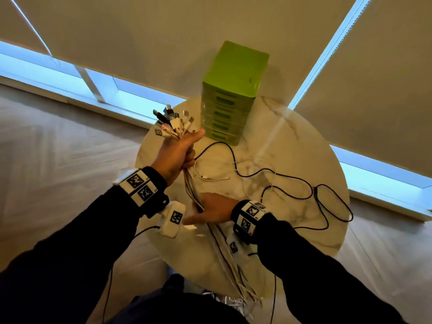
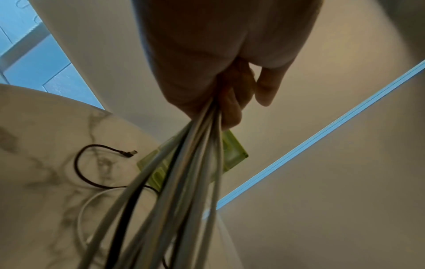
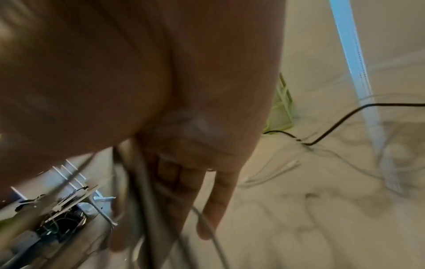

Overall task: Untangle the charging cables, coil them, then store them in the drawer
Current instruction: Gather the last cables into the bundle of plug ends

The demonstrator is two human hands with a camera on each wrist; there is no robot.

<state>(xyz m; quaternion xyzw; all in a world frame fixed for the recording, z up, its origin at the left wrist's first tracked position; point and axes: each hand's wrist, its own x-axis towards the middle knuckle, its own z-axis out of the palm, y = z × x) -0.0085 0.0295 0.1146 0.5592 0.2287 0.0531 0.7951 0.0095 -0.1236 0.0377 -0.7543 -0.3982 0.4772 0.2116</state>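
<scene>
My left hand (image 1: 177, 153) is raised over the round marble table (image 1: 311, 146) and grips a bundle of white and dark charging cables (image 1: 194, 192) just below their plugs (image 1: 171, 122), which fan out upward. In the left wrist view its curled fingers (image 2: 232, 102) wrap the strands (image 2: 184, 172). My right hand (image 1: 210, 210) sits lower on the bundle, fingers (image 3: 214, 200) straight, the strands (image 3: 147, 191) passing between thumb and fingers. The loose ends (image 1: 243, 293) hang past the table's near edge. The green drawer unit (image 1: 231, 94) stands at the back, its drawers shut.
A long black cable (image 1: 292, 183) loops across the table's middle and right side, and a white cable (image 1: 210, 177) lies near the bundle. Wooden floor (image 1: 58, 148) surrounds the table. Blinds and window strips line the far side.
</scene>
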